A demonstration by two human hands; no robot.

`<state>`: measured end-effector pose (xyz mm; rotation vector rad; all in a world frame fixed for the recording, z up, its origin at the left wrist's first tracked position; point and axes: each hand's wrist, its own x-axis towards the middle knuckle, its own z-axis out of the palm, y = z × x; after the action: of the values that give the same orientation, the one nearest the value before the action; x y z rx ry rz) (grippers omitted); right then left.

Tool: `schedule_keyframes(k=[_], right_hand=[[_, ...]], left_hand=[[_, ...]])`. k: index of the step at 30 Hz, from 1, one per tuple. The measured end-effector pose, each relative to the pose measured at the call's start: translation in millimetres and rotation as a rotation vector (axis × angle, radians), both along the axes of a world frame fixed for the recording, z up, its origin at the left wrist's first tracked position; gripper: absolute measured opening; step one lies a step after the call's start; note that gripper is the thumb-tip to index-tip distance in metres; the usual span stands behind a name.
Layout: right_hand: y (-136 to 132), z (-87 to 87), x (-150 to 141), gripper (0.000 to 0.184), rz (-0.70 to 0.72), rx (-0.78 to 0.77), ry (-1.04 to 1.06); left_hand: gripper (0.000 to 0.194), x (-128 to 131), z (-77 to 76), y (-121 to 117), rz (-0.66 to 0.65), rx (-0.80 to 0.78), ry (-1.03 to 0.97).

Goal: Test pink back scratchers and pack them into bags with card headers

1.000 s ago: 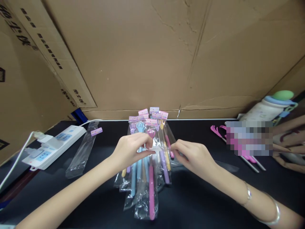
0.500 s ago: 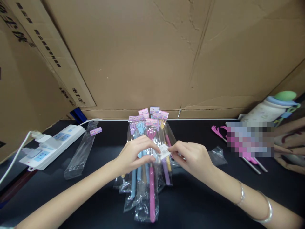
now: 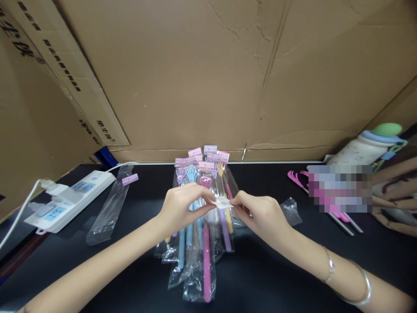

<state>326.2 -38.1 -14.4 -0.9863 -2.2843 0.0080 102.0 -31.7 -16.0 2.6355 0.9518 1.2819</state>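
Between my left hand (image 3: 187,202) and my right hand (image 3: 257,213) is a small white slip, perhaps a label (image 3: 223,202). Each hand pinches one side of it with thumb and fingertips. Any print on it is too blurred to read. Below lies a pile of back scratchers in clear bags with pink and purple header cards (image 3: 206,166). A pink-handled back scratcher (image 3: 207,265) lies on top, its handle toward me. Blue, purple and yellow ones lie around it, partly hidden by my hands.
On the left are a white power strip (image 3: 73,200) with plugs and an empty clear bag (image 3: 109,213). To the right lie a crumpled bag (image 3: 291,211), pink back scratchers (image 3: 295,178), a bottle (image 3: 360,150) and another person's hand (image 3: 395,195). Cardboard (image 3: 195,87) walls the black table.
The white slip has turned flatter and is drawn level between my fingertips. Both hands stay in nearly the same place; the view has shifted slightly.
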Motion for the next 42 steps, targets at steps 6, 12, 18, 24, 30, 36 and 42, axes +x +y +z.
schedule_keyframes(k=[6, 12, 18, 24, 30, 36, 42], right_hand=[[-3.7, 1.7, -4.0, 0.010, 0.021, -0.044, 0.017], [6.9, 8.8, 8.5, 0.009, 0.027, -0.183, 0.094], [32.2, 25.5, 20.7, 0.019, 0.143, -0.662, 0.538], [41.2, 39.6, -47.7, 0.031, 0.294, -0.840, 0.717], [44.2, 55.7, -113.7, 0.029, 0.451, -0.710, 0.988], [68.6, 50.5, -95.9, 0.033, 0.432, -0.801, 0.851], [80.3, 21.0, -38.9, 0.031, 0.293, -0.889, 0.645]], left_hand=[[0.007, 0.0, -1.3, 0.4, 0.046, 0.194, 0.122], [0.010, -25.3, 8.5, 5.3, 0.138, 0.034, -0.072], [0.015, -72.7, 16.9, 3.4, 0.150, -0.392, -0.326], [0.014, -47.1, 16.3, -27.4, -0.128, -0.649, -0.273], [0.017, -28.4, 18.3, -48.7, -0.076, -0.681, -0.341], [0.016, -106.9, 37.5, -50.1, 0.258, -0.531, -0.484], [0.024, -202.3, 18.1, -18.2, 0.586, -0.896, -0.304]])
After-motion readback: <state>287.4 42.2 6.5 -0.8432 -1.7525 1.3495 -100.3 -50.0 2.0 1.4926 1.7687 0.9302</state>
